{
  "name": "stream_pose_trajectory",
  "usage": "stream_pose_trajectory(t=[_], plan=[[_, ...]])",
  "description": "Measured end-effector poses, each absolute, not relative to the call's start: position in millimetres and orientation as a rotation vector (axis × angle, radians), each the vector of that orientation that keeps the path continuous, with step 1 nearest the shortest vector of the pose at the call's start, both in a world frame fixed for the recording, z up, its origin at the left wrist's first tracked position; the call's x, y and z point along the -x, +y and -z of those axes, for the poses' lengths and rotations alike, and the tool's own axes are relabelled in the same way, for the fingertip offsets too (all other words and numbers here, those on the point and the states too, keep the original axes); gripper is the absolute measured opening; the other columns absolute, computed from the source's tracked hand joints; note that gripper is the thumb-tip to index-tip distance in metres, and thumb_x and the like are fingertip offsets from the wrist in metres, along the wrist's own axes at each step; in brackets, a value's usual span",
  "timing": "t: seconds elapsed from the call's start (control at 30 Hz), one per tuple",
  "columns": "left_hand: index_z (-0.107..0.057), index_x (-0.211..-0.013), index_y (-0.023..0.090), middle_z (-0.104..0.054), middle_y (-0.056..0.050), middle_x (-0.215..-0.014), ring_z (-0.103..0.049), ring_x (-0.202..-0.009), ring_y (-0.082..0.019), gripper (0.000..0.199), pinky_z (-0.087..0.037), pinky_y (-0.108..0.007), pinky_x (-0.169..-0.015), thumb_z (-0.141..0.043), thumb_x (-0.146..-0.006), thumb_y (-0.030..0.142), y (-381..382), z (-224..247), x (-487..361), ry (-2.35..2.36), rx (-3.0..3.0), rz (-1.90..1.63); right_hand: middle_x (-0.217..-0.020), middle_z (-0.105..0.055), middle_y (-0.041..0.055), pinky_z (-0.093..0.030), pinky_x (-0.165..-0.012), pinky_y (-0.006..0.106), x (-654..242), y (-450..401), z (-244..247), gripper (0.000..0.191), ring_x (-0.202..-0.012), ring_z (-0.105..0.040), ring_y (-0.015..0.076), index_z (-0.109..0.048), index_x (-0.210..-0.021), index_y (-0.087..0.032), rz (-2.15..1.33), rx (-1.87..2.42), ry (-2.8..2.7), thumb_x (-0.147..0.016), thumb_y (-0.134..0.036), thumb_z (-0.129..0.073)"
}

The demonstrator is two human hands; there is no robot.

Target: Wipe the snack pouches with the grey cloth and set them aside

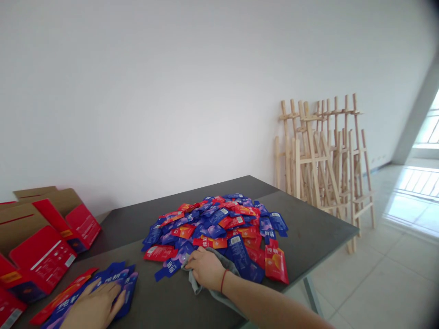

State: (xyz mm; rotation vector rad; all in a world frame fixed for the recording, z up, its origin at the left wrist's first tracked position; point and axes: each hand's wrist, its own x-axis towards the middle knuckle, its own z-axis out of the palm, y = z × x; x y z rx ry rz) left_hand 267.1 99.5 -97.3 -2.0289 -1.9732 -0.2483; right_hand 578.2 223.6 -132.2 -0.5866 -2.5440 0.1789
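"grey cloth is in the right hand, yes?"

"yes, the fingers are bent and grasp it against the desk, at the near side of the pouch pile."

"and the left hand?"

"its fingers are released, spread over blue pouches. i do not see any pinch. red pouches lie beside them."

"which step is it now?"

"in my judgement, the left hand steadies the laid pouches, and the right one presses the cloth. to move the cloth well, i think it should pass low and not drag the pouches."

"where are the edges?"

"one red pouch lies near the near edge, so the right arm needs care there. the opened red boxes limit the left side. toward the right corner the dark surface gives more room, and the wooden easels stand beyond the desk."
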Motion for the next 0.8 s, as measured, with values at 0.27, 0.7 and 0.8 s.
stream_pose_trajectory(t=[0.27, 0.7, 0.8], plan=[[-0.055, -0.129, 0.013, -0.055, -0.016, -0.138, -0.051, -0.127, -0.026, 0.056, -0.043, -0.048, -0.098, -0.027, -0.081, 0.006, 177.5, 89.5, -336.9, -2.074, 2.061, 0.047, -0.097, -0.069, 0.0038, -0.042, -0.085, 0.032, -578.3, 229.3, 142.3, 0.024, -0.087, -0.058, 0.0207, -0.073, -0.092, -0.017, -0.259, 0.528, -2.492, -0.075, -0.011, -0.059], [-0.06, -0.086, 0.023, -0.072, -0.006, -0.083, -0.069, -0.077, -0.022, 0.034, -0.049, -0.032, -0.069, -0.028, -0.089, 0.036, 119.7, 81.5, -355.7, -2.274, 2.01, 0.446, -0.099, -0.07, 0.0022, -0.044, -0.088, 0.026, -582.2, 230.8, 136.2, 0.039, -0.093, -0.061, 0.015, -0.072, -0.093, -0.02, -0.535, 0.646, -2.239, -0.073, 0.0, -0.046], [-0.051, -0.075, 0.025, -0.067, 0.0, -0.069, -0.067, -0.069, -0.02, 0.03, -0.051, -0.029, -0.063, -0.033, -0.085, 0.046, 111.8, 97.9, -382.7, -2.501, 2.034, 0.922, -0.102, -0.069, 0.0041, -0.044, -0.091, 0.03, -584.5, 232.0, 129.1, 0.041, -0.097, -0.06, 0.017, -0.07, -0.099, -0.019, -0.56, 0.658, -2.166, -0.074, 0.0, -0.045]])
